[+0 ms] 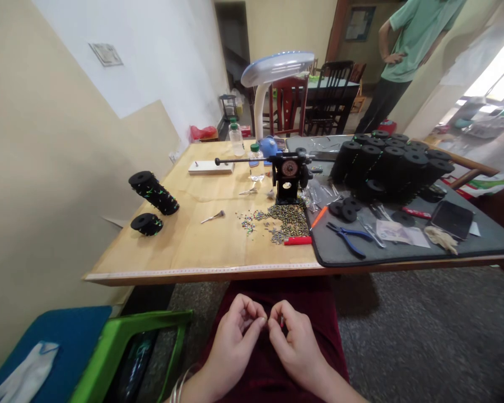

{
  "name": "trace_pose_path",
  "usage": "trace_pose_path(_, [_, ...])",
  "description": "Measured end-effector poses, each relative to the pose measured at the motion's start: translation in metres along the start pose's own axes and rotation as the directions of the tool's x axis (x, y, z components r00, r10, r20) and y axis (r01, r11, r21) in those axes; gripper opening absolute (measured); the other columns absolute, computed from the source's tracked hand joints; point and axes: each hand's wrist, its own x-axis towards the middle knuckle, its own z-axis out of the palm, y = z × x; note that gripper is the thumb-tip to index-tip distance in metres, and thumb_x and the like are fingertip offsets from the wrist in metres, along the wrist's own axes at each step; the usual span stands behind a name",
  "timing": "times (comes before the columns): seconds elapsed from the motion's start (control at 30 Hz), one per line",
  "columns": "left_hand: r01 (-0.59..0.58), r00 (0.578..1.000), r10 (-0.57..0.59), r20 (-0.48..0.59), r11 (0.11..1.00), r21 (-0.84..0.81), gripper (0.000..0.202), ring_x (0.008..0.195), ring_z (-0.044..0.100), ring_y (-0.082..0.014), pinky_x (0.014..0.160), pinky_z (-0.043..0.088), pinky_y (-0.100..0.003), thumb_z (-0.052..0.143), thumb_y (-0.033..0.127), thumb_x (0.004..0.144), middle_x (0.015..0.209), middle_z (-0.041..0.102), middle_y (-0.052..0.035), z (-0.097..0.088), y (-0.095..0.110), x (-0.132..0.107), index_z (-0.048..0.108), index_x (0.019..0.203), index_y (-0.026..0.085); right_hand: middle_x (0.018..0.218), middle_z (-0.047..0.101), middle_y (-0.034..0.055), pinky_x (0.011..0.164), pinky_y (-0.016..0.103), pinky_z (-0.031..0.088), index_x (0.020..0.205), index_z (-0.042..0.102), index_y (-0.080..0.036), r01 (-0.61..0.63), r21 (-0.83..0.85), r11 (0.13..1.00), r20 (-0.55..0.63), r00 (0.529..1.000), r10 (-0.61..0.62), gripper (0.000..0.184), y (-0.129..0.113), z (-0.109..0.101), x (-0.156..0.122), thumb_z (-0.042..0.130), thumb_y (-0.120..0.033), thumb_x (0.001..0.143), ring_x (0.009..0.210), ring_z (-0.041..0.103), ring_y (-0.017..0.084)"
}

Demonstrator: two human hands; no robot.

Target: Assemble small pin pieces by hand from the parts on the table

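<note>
Both hands rest over my lap, below the table's front edge. My left hand (235, 336) is curled with thumb and fingers pinched together at the tips. My right hand (293, 338) is curled too and pinches a tiny reddish piece (281, 322); the two sets of fingertips almost touch. What the left fingers hold is too small to make out. On the wooden table (201, 246) ahead lies a heap of small beads and metal bits (283, 219) in front of a black hand-crank winder (289, 176).
Two black spools (153, 193) lie at the table's left. A grey mat (403, 246) holds blue pliers (348, 235), a red lighter (297, 240) beside it, and several stacked black spools (390, 162). A desk lamp (277, 70) and bottles stand behind. A green bin (121, 352) sits lower left. A person stands far right.
</note>
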Motion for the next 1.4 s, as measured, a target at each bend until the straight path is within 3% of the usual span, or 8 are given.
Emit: trace_pose_path(1.4, [-0.002, 0.999, -0.001, 0.05, 0.998, 0.056, 0.011, 0.076, 0.057, -0.0146, 0.073, 0.049, -0.027, 0.056, 0.018, 0.086, 0.08, 0.055, 0.0008, 0.0002, -0.0039, 0.0014, 0.046, 0.081, 0.021, 0.063, 0.051, -0.0028, 0.053, 0.023, 0.034, 0.072, 0.046, -0.02, -0.054, 0.019, 0.998, 0.044, 0.998, 0.053, 0.013, 0.0009, -0.0007, 0.0, 0.045, -0.02, 0.085, 0.054, 0.046, 0.012])
